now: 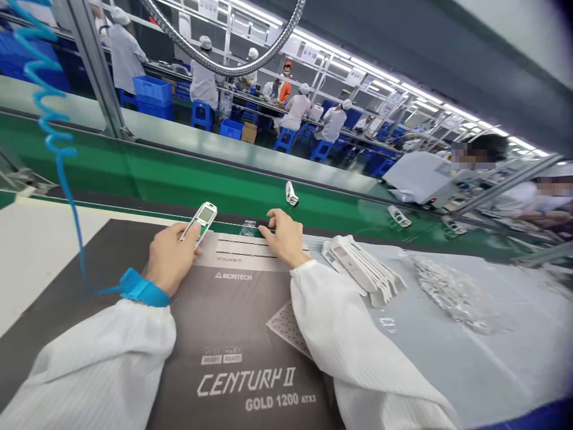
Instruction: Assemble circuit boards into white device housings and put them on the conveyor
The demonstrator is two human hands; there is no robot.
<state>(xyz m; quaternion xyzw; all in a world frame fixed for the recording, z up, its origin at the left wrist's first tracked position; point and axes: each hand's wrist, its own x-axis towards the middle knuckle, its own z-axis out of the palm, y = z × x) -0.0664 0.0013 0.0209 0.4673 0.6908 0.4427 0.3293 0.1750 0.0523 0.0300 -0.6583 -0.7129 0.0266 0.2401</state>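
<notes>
My left hand is closed on a slim white device housing with a small grey screen and a bit of green board, held tilted above the dark printed Montech box. A blue wrist strap circles that wrist. Over the far edge of the box my right hand reaches out, thumb and forefinger apart, with nothing visible between them. A small clear plastic piece lies just left of its fingertips. Right of that hand, a stack of white plastic housings rests on the grey mat.
Beyond the work surface runs a green conveyor belt carrying several white housings, one nearby. A clear bag of small parts lies at right. A perforated sheet sits under my right sleeve. A coiled blue cord hangs left. People work beyond.
</notes>
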